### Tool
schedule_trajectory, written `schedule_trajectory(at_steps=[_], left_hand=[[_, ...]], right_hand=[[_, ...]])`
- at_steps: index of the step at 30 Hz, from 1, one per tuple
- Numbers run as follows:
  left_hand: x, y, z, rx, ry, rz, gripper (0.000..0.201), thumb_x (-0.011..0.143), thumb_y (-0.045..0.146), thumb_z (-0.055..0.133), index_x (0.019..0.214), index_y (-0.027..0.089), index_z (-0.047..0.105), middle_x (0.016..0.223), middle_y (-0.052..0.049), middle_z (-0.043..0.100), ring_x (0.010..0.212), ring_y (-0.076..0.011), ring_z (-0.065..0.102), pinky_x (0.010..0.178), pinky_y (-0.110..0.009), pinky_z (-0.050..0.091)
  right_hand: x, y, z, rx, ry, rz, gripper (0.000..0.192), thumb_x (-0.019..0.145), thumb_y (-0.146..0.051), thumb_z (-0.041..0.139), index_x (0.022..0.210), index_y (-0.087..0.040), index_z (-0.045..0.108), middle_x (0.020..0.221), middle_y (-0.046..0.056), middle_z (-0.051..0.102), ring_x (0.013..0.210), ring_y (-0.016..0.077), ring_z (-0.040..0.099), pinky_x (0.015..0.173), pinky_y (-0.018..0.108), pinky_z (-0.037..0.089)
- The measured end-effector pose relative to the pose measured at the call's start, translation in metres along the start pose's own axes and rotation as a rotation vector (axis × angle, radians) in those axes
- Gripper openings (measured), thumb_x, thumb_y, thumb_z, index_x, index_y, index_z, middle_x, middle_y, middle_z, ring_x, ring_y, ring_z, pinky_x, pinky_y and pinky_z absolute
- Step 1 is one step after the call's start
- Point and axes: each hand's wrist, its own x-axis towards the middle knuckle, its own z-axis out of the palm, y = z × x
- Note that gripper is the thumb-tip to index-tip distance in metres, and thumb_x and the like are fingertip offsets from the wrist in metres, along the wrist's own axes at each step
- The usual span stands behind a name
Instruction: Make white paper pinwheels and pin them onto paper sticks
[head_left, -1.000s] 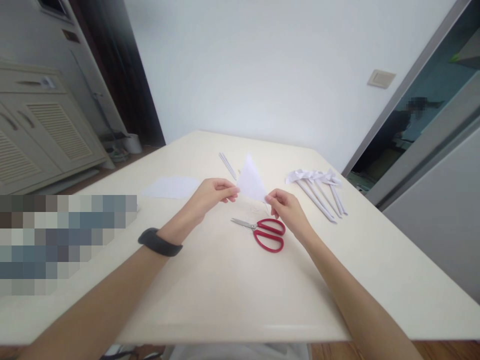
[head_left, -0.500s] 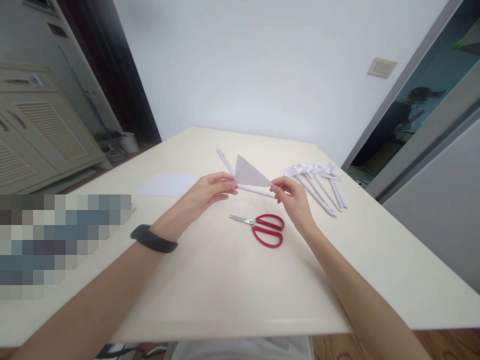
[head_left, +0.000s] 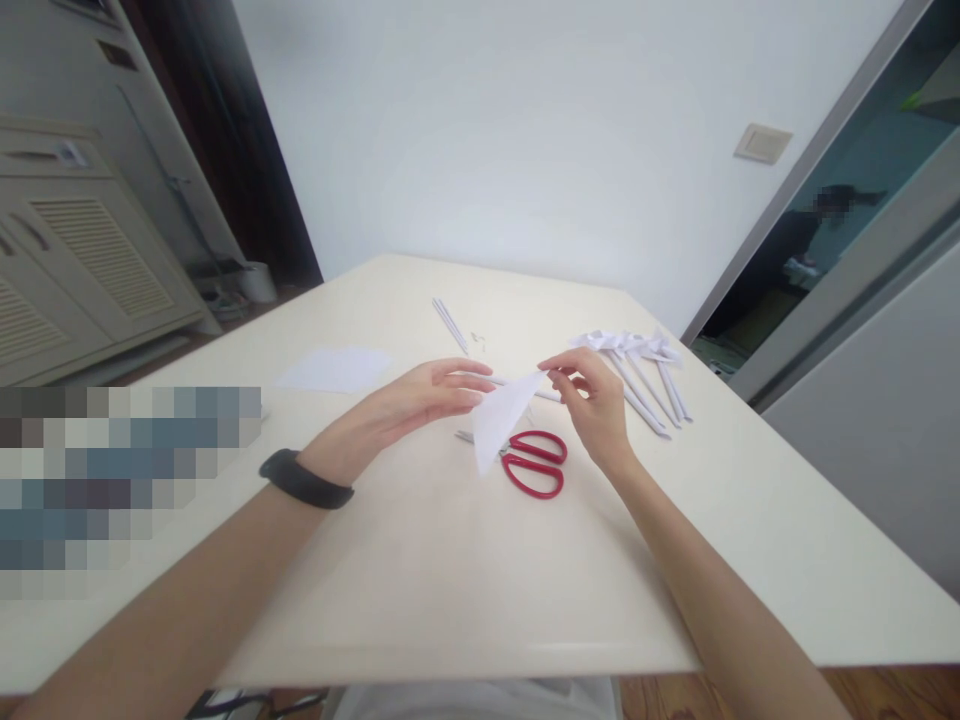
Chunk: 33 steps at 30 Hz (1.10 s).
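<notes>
A white triangular piece of paper (head_left: 501, 415) hangs tilted above the table, its wide end pointing down and left. My right hand (head_left: 592, 405) pinches its upper right corner between thumb and fingertips. My left hand (head_left: 431, 398), with a black band on the wrist, has its fingers stretched out and apart at the paper's left edge; whether they touch it is hard to tell. Below lies a pair of scissors (head_left: 536, 463) with red handles, its blades partly covered by the paper. A rolled paper stick (head_left: 551, 394) lies behind the paper, partly hidden.
Thin paper sticks (head_left: 450, 325) lie toward the back of the white table (head_left: 420, 580). Several paper sticks with folded white tops (head_left: 634, 347) rest at the right. A flat sheet of paper (head_left: 337, 369) lies at the left. A person (head_left: 787, 240) is beyond the doorway.
The triangular paper has turned over, its point swinging from up to down toward me. My left fingers have opened off its left corner; my right hand keeps hold of its corner.
</notes>
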Motion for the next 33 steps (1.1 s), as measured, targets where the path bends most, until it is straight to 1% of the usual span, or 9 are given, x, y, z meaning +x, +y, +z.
schedule_trajectory(at_steps=[2, 5, 8, 13, 17, 20, 23, 26, 33], left_hand=[[0.001, -0.002, -0.001, 0.066, 0.017, 0.035, 0.039, 0.067, 0.024, 0.068, 0.105, 0.019, 0.059, 0.108, -0.009, 0.064, 0.096, -0.0199, 0.060, 0.083, -0.031, 0.046], [0.004, -0.004, -0.001, 0.192, 0.102, 0.141, 0.035, 0.069, 0.025, 0.065, 0.103, 0.018, 0.059, 0.099, -0.007, 0.066, 0.092, -0.0199, 0.061, 0.083, -0.032, 0.045], [0.004, -0.002, 0.000, 0.297, 0.151, 0.192, 0.029, 0.071, 0.023, 0.061, 0.099, 0.018, 0.060, 0.093, -0.006, 0.066, 0.090, -0.0199, 0.061, 0.081, -0.031, 0.045], [-0.001, 0.003, 0.006, 0.356, 0.141, 0.233, 0.026, 0.074, 0.020, 0.055, 0.099, 0.018, 0.059, 0.092, -0.005, 0.066, 0.090, -0.0197, 0.061, 0.077, -0.030, 0.045], [-0.004, 0.005, 0.011, 0.366, 0.129, 0.258, 0.024, 0.076, 0.017, 0.054, 0.099, 0.018, 0.059, 0.093, -0.005, 0.065, 0.091, -0.0194, 0.061, 0.076, -0.029, 0.046], [-0.005, 0.005, 0.015, 0.362, 0.103, 0.280, 0.024, 0.076, 0.016, 0.054, 0.099, 0.018, 0.058, 0.093, -0.005, 0.065, 0.092, -0.0190, 0.061, 0.077, -0.029, 0.046], [-0.005, 0.006, 0.017, 0.350, 0.101, 0.308, 0.023, 0.077, 0.017, 0.055, 0.100, 0.018, 0.058, 0.096, -0.006, 0.065, 0.094, -0.0185, 0.060, 0.081, -0.030, 0.046], [-0.005, 0.007, 0.017, 0.325, 0.132, 0.301, 0.023, 0.076, 0.021, 0.058, 0.099, 0.017, 0.059, 0.098, -0.006, 0.065, 0.093, -0.0179, 0.061, 0.082, -0.029, 0.046], [-0.004, 0.007, 0.014, 0.288, 0.217, 0.218, 0.026, 0.071, 0.029, 0.065, 0.095, 0.018, 0.061, 0.081, -0.002, 0.065, 0.082, -0.0165, 0.062, 0.075, -0.027, 0.047]], right_hand=[[0.000, 0.001, 0.001, 0.042, -0.012, 0.027, 0.018, 0.085, -0.025, 0.046, 0.094, -0.024, 0.061, 0.092, 0.003, 0.058, 0.080, 0.0146, 0.055, 0.060, 0.025, 0.046], [0.001, 0.005, 0.004, 0.222, -0.045, 0.141, 0.024, 0.087, -0.033, 0.042, 0.107, -0.024, 0.053, 0.091, 0.003, 0.056, 0.071, 0.0124, 0.056, 0.053, 0.023, 0.045], [0.001, 0.011, 0.009, 0.339, -0.141, 0.238, 0.033, 0.089, -0.042, 0.034, 0.101, -0.020, 0.055, 0.087, 0.005, 0.057, 0.072, 0.0130, 0.057, 0.053, 0.023, 0.046], [0.000, 0.012, 0.012, 0.282, -0.265, 0.269, 0.021, 0.079, -0.039, 0.055, 0.084, -0.019, 0.060, 0.082, 0.003, 0.061, 0.076, 0.0144, 0.056, 0.058, 0.023, 0.047], [-0.004, 0.001, 0.013, 0.268, -0.369, 0.257, 0.019, 0.080, -0.037, 0.055, 0.081, -0.018, 0.061, 0.080, 0.002, 0.061, 0.075, 0.0138, 0.056, 0.064, 0.025, 0.045], [-0.008, -0.007, 0.015, 0.163, -0.432, 0.234, 0.015, 0.080, -0.032, 0.055, 0.080, -0.019, 0.061, 0.075, -0.001, 0.061, 0.068, 0.0123, 0.054, 0.061, 0.024, 0.041], [-0.011, -0.011, 0.017, 0.064, -0.437, 0.222, 0.013, 0.080, -0.030, 0.053, 0.078, -0.019, 0.059, 0.068, -0.003, 0.057, 0.060, 0.0106, 0.049, 0.055, 0.022, 0.036], [-0.010, -0.011, 0.018, 0.020, -0.403, 0.199, 0.013, 0.080, -0.030, 0.053, 0.076, -0.019, 0.058, 0.067, -0.004, 0.054, 0.059, 0.0100, 0.046, 0.055, 0.022, 0.034], [-0.008, -0.011, 0.015, -0.001, -0.399, 0.201, 0.013, 0.080, -0.030, 0.052, 0.075, -0.019, 0.057, 0.066, -0.004, 0.052, 0.061, 0.0101, 0.044, 0.056, 0.022, 0.033]])
